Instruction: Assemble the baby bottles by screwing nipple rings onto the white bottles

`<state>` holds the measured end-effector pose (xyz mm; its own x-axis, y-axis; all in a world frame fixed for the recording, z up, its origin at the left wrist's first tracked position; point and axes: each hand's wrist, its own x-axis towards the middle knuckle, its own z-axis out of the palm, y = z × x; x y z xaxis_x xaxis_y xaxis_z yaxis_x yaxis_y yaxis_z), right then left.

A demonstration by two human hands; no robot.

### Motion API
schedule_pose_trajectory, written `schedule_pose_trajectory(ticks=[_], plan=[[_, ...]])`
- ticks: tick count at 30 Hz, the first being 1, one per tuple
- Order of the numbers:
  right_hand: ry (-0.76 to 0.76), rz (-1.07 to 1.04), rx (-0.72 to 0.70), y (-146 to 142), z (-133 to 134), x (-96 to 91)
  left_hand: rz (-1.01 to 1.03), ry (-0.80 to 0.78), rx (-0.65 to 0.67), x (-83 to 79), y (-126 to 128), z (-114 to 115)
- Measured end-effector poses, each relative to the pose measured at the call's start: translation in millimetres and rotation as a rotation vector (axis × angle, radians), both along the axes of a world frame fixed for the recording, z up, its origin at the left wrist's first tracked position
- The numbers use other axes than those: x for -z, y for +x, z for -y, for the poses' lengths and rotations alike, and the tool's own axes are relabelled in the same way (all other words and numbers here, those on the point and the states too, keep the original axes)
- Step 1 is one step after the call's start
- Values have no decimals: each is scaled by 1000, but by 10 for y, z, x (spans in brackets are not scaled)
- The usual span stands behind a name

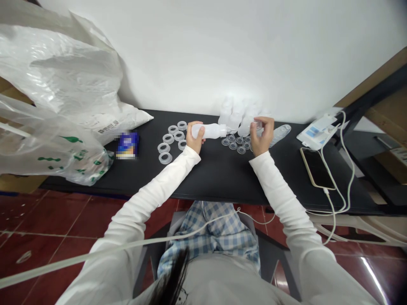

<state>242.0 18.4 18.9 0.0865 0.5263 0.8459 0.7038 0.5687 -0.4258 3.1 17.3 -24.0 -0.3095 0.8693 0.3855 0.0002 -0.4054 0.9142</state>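
Note:
My left hand point(196, 136) is wrapped round a translucent white plastic bottle point(210, 131), which lies sideways with its neck pointing right. To the right, my right hand point(263, 134) has its fingers curled in a pinch; something clear seems to be between them, but I cannot make it out. Behind that hand several similar white bottles point(235, 116) stand against the wall. Small clear discs with dark centres point(241, 150) lie on the black table point(216, 169) between my hands. Several translucent rings point(165, 158) are spread left of my left hand.
Large plastic bags point(63, 67) fill the table's left end, with a small blue box point(127, 145) beside them. A clear plastic item point(280, 134) lies right of my right hand. Farther right are a white-and-blue packet point(318, 130), a phone point(317, 168) and white cables point(352, 169).

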Motion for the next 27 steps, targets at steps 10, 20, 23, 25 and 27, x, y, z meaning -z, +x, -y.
schedule_pose_trajectory(ticks=[10,20,23,25,27], plan=[[-3,10,-298,-358,41,244,0,-33,82,-76,11,92],[169,93,-339,-277,-27,420,2,-387,385,-202,61,160],[65,37,-219,-341,-14,474,-28,-384,419,-183,68,135],[-25,-3,-111,-405,26,469,-88,-263,346,-173,69,128],[-89,-45,-40,-474,86,426,-186,-76,219,-176,68,140]])
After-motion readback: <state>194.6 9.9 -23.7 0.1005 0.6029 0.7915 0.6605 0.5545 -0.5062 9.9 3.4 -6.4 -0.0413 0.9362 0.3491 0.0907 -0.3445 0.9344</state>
